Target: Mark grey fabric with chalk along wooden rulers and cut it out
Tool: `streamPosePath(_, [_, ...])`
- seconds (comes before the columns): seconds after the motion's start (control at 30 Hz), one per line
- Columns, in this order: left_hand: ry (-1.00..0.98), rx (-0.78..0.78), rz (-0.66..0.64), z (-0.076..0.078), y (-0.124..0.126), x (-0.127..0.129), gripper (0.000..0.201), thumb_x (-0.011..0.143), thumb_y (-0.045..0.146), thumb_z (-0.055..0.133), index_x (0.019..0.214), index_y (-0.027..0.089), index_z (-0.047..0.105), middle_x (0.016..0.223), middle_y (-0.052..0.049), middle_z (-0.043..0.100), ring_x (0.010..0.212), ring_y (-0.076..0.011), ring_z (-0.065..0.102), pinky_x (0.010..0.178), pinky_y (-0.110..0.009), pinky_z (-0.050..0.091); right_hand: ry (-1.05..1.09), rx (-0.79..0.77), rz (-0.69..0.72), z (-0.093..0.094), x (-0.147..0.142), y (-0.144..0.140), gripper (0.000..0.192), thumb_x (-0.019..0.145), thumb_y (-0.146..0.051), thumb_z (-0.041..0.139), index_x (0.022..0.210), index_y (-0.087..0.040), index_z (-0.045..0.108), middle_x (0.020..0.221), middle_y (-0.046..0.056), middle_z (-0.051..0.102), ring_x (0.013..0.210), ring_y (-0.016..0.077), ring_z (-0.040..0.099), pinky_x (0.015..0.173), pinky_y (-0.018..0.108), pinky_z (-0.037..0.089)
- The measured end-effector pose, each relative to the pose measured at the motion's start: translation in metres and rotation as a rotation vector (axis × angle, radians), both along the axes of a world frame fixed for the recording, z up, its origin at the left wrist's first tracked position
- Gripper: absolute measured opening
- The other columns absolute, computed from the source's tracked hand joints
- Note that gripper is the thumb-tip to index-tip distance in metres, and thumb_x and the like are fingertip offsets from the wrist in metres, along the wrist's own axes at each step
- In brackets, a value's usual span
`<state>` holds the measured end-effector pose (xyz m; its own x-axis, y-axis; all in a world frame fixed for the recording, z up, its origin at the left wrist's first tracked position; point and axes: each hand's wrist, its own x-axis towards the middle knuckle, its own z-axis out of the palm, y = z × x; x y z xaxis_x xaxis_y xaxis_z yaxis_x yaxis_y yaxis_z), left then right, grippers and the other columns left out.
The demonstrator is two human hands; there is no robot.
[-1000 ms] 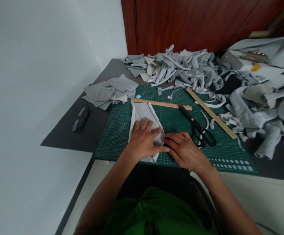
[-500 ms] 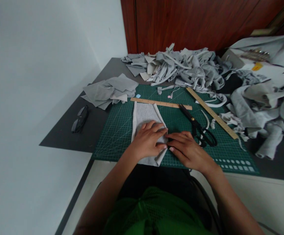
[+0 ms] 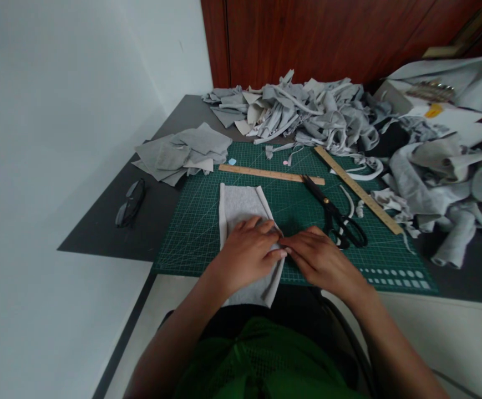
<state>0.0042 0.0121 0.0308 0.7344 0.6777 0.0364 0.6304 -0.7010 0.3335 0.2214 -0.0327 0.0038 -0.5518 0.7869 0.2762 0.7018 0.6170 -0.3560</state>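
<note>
A grey fabric piece with folded side edges lies lengthwise on the green cutting mat, its near end hanging past the mat's front edge. Flat across its middle rests my left hand, fingers stretched out and thumb by the right edge. My right hand has its fingertips closed on the fabric's right folded edge; the exact pinch is partly hidden. To the right of that hand lie black scissors, with a wooden ruler beyond the fabric.
A second wooden ruler lies slanted at right. Cut grey pieces sit at the back left, glasses at the left. Heaped scraps line the back, with a white box and more cloth at right.
The fabric has slid toward me, its far end now apart from the ruler and its near end further over the edge. Both hands remain near the right fold.
</note>
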Motion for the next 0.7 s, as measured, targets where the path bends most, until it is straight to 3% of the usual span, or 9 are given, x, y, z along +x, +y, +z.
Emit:
streamPosePath(0.1, [-0.005, 0.048, 0.006, -0.003, 0.010, 0.002, 0.021, 0.105, 0.038, 0.055, 0.113, 0.021, 0.065, 0.120, -0.006, 0.068, 0.120, -0.0288, 0.056, 0.102, -0.047, 0.046, -0.081, 0.077, -0.079, -0.007, -0.002, 0.003, 0.026, 0.107, -0.021, 0.048, 0.112, -0.014, 0.073, 0.095, 0.011, 0.076, 0.087, 0.0256, 0.069, 0.084, 0.042, 0.045])
streamPosePath(0.2, [-0.022, 0.090, -0.011, -0.012, 0.020, 0.004, 0.017, 0.100, 0.031, 0.062, 0.113, 0.020, 0.065, 0.125, -0.006, 0.067, 0.121, -0.0290, 0.054, 0.103, -0.047, 0.044, -0.123, 0.090, -0.168, -0.012, -0.001, 0.007, 0.027, 0.107, -0.029, 0.052, 0.110, -0.016, 0.075, 0.091, 0.011, 0.073, 0.086, 0.0267, 0.066, 0.082, 0.042, 0.044])
streamPosePath(0.37, [-0.074, 0.066, -0.075, -0.023, 0.026, 0.005, 0.044, 0.098, 0.033, 0.064, 0.140, 0.022, 0.058, 0.153, -0.005, 0.056, 0.146, -0.0290, 0.040, 0.119, -0.048, 0.035, -0.079, 0.052, -0.257, -0.014, 0.008, 0.010, 0.027, 0.102, -0.040, 0.062, 0.109, -0.018, 0.075, 0.104, 0.013, 0.072, 0.098, 0.0306, 0.066, 0.087, 0.045, 0.046])
streamPosePath(0.53, [-0.037, 0.014, -0.087, -0.028, 0.028, 0.005, 0.049, 0.096, 0.043, 0.067, 0.141, 0.026, 0.061, 0.165, -0.001, 0.045, 0.157, -0.0312, 0.026, 0.128, -0.052, 0.025, -0.032, 0.020, -0.190, -0.014, 0.014, 0.010, 0.040, 0.105, -0.039, 0.056, 0.141, -0.025, 0.063, 0.132, 0.015, 0.065, 0.122, 0.0324, 0.060, 0.097, 0.049, 0.047])
streamPosePath(0.7, [-0.044, 0.027, -0.054, -0.031, 0.031, 0.002, 0.067, 0.091, 0.052, 0.073, 0.149, 0.023, 0.054, 0.169, -0.007, 0.037, 0.161, -0.0350, 0.017, 0.130, -0.054, 0.022, -0.041, 0.017, -0.157, -0.013, 0.015, 0.011, 0.036, 0.106, -0.035, 0.053, 0.133, -0.021, 0.070, 0.137, 0.016, 0.065, 0.123, 0.0338, 0.059, 0.099, 0.053, 0.049])
